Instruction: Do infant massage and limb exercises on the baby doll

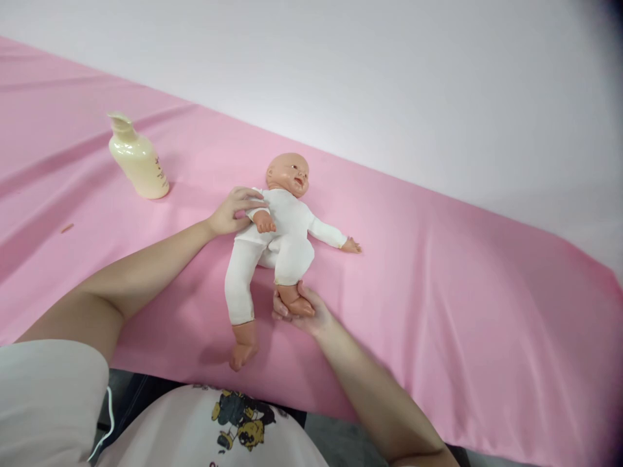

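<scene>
Sleeve (48,395): white, bottom left corner, cut off by the frame edge.
Speck (67,227): small brownish bit on the cloth, far left; too small to identify.
Bottle (137,159): cream-coloured, upright on the cloth, well apart from the doll; print on its side too small to read.
Pink cloth (438,292): spread over the table, creased at left, running out of view on both sides; table beneath entirely hidden.
Left hand (235,210): laid on the doll's near shoulder and upper arm, fingers spread over the white sleeve; palm hidden underneath, so firm grip or mere rest cannot be told.
Doll (282,224): on its back in the middle of the cloth, head toward the far edge, dressed in a white suit; one arm bent across the chest, the other stretched out to the right; one leg straight toward the near edge, the other bent up.
Right hand (300,312): cupped under the bent leg's bare foot, fingers curled closed around it; foot partly covered by the fingers.
Shirt (233,425): white with a cartoon print, bottom centre, print cut off by the lower frame edge.
Right corner: dark and blurred, nothing discernible.
</scene>
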`<state>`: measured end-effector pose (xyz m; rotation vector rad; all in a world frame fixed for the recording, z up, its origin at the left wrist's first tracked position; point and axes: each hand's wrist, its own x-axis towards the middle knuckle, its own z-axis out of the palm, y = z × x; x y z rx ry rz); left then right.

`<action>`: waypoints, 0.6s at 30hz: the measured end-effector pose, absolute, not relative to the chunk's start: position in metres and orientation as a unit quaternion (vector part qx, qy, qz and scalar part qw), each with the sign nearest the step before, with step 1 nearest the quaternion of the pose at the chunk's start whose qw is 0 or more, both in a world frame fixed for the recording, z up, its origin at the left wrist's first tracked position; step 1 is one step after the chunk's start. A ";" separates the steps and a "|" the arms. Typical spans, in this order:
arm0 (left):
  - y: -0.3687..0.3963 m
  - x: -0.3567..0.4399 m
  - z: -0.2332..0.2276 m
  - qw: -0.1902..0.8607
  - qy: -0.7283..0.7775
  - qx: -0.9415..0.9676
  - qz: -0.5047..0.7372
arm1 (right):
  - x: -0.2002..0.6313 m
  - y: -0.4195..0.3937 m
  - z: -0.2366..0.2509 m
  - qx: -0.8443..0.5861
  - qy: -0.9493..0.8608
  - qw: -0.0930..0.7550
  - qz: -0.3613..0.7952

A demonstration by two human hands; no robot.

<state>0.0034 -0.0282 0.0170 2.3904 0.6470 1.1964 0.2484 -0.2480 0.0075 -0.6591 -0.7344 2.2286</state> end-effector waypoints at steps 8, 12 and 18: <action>-0.029 0.004 0.017 0.177 0.224 0.865 0.414 | 0.250 -0.246 0.004 -0.237 -0.307 0.324 0.863; -0.032 0.004 0.017 0.175 0.232 0.848 0.444 | 0.251 -0.249 0.007 -0.205 -0.312 0.300 0.878; -0.021 0.004 0.005 0.242 0.309 0.762 0.515 | 0.250 -0.252 0.008 -0.067 -0.322 0.162 0.930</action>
